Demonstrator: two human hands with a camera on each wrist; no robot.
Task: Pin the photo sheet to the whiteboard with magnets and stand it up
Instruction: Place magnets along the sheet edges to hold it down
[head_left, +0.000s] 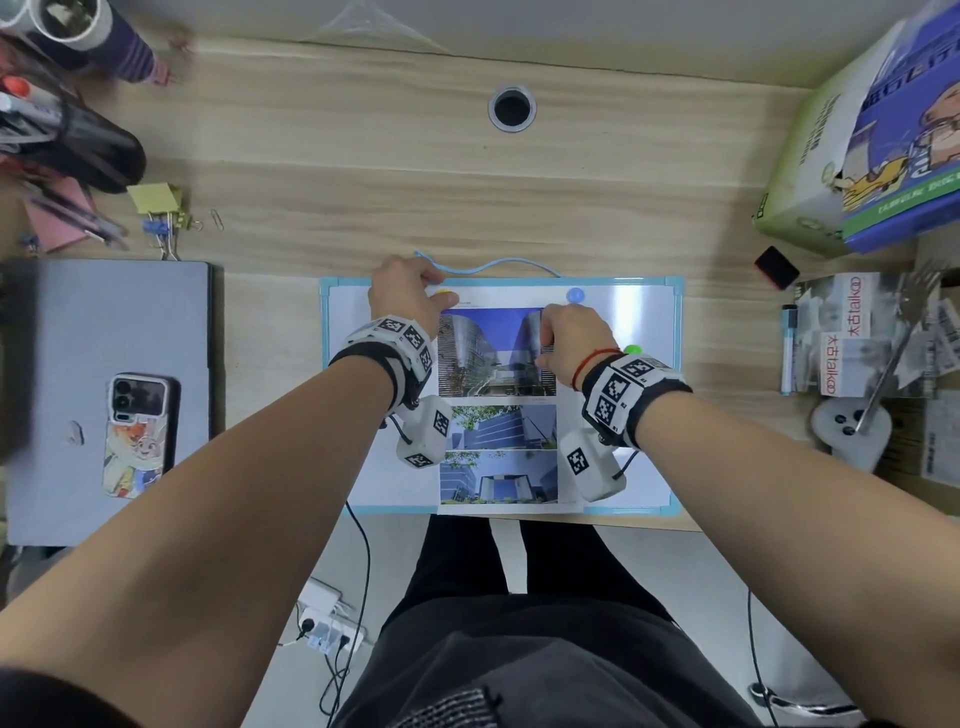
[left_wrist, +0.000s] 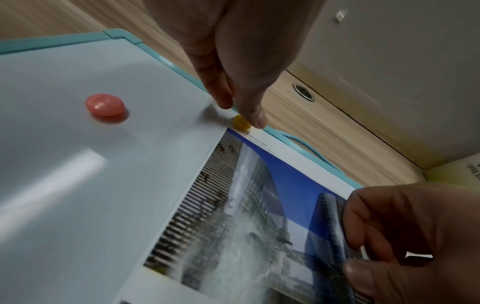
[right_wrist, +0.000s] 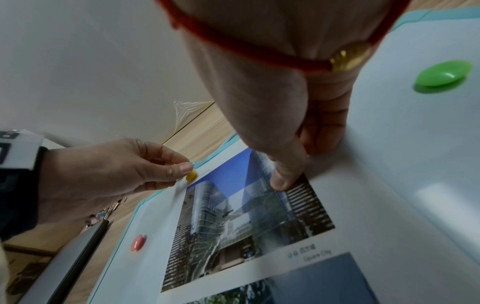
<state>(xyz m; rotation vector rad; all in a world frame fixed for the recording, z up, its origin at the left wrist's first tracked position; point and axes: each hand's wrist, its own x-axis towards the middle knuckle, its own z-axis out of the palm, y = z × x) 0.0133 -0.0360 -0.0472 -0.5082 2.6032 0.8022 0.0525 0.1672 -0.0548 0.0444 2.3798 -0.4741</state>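
The whiteboard lies flat on the wooden desk, its light-blue frame close to the near edge, and the photo sheet lies on it, roughly centred, with three building pictures stacked from far to near. The left hand is at the sheet's far left corner, thumb and forefinger pinching the yellow magnet, which sits right at that corner; whether it is fully seated on the paper is hard to tell from the blur. The right hand rests on the top picture, its thumb pressed flat on the sheet and the other fingers curled under against the board, holding nothing. A blue magnet sits on the board just beyond the right hand, near the sheet's far right corner. A green magnet lies on bare board to the right of the sheet, and a pink magnet on bare board to its left. A closed laptop with a phone on it lies left of the board.
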